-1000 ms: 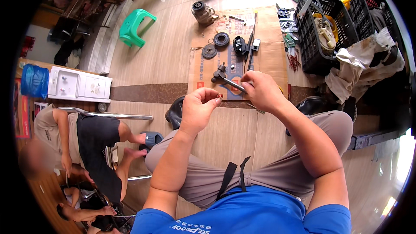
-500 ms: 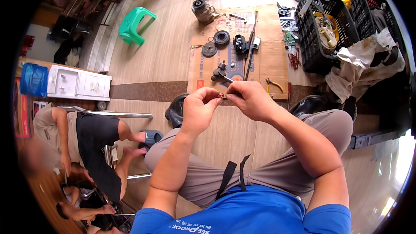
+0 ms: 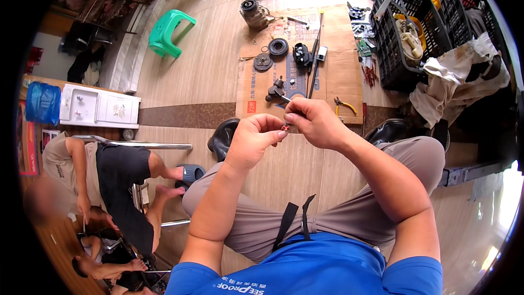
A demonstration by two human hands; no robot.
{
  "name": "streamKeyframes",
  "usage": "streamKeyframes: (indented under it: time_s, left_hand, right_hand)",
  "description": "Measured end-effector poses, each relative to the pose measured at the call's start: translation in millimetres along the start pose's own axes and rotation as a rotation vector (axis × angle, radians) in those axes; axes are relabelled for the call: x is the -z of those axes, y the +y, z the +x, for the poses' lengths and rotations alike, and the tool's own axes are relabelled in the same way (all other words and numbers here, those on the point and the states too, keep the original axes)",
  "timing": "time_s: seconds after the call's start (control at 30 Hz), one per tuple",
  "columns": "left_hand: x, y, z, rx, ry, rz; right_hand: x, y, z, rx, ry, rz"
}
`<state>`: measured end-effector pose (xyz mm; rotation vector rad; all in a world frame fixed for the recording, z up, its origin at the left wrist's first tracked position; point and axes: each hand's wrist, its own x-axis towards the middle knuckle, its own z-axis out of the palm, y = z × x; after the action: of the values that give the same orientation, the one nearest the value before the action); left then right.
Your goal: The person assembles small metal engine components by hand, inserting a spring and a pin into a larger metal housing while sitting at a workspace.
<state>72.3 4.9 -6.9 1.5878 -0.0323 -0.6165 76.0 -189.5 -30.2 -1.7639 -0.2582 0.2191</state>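
Note:
Between both hands, over the near edge of the cardboard, is a small red and dark part, too small to name. My left hand pinches it between thumb and fingertips. Close against it, the thumb and fingers of my right hand are pressed together at the part; whether they grip it or another tiny piece is hidden. Just beyond my hands a hammer lies on the cardboard sheet. Pliers with yellow handles rest to the right of my right hand.
Farther out on the cardboard are a metal compressor-like unit, a black ring-shaped pulley, a round plate and a black component. Black crates stand right. A green stool and a seated person are left.
Both hands have come slightly lower, toward me. My right hand has tilted at the wrist, and more of the small red part shows at the left fingertips.

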Motion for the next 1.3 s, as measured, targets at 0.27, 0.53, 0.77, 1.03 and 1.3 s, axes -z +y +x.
streamKeyframes:
  time_s: [0.27,0.53,0.77,1.03,1.3]
  left_hand:
    - [-0.7,-4.3,4.1,0.085,-0.004,-0.134]
    - [-2.8,-3.9,3.2,0.082,0.001,-0.133]
    - [-1.2,-5.5,3.4,0.071,-0.029,-0.234]
    - [-2.2,-5.7,4.9,0.102,-0.001,-0.147]
    - [-3.1,-3.4,3.0,0.100,-0.005,-0.158]
  right_hand:
    - [0.0,-0.6,-0.3,0.120,0.046,-0.059]
    - [-0.2,2.9,0.9,0.063,0.077,-0.055]
    - [-2.7,9.7,1.1,-0.050,0.020,0.040]
    - [-1.6,2.6,-0.8,0.082,0.000,0.012]
    - [-0.1,12.7,3.3,-0.005,0.035,-0.002]
